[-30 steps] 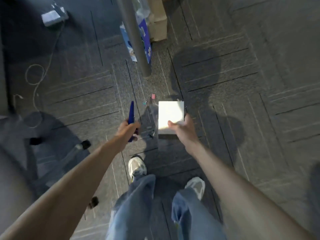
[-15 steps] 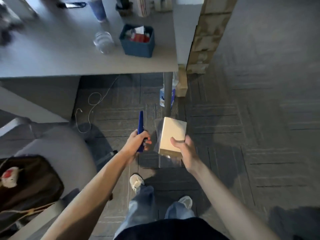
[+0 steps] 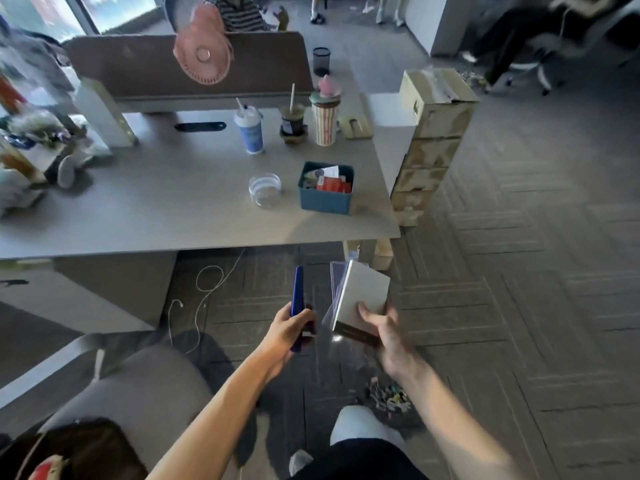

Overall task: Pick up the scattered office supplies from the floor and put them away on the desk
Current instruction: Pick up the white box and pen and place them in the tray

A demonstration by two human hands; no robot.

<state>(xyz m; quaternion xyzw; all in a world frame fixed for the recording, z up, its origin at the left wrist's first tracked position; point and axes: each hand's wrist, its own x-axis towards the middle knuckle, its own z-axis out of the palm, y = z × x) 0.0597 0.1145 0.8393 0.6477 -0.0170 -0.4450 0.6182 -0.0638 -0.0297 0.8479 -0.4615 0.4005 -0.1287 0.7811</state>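
Note:
My left hand (image 3: 289, 329) grips a dark blue stapler (image 3: 298, 296), pointing away from me. My right hand (image 3: 381, 329) holds a block of white note paper (image 3: 363, 294) with a clear plastic case (image 3: 334, 289) against its left side. Both are raised above the carpet, short of the grey desk (image 3: 173, 209) front edge. A small heap of coloured clips (image 3: 389, 398) lies on the floor by my right foot.
On the desk stand a blue bin (image 3: 325, 199) with bits inside, a clear round dish (image 3: 265, 190), cups (image 3: 250, 131), and a pink fan (image 3: 202, 57). A cardboard box stack (image 3: 429, 147) flanks the desk's right end. A grey chair (image 3: 138, 386) and white cable (image 3: 204, 292) are left.
The view has risen from the floor to take in the whole desk top. Both hands, still holding the stapler and the paper block, have come up with it.

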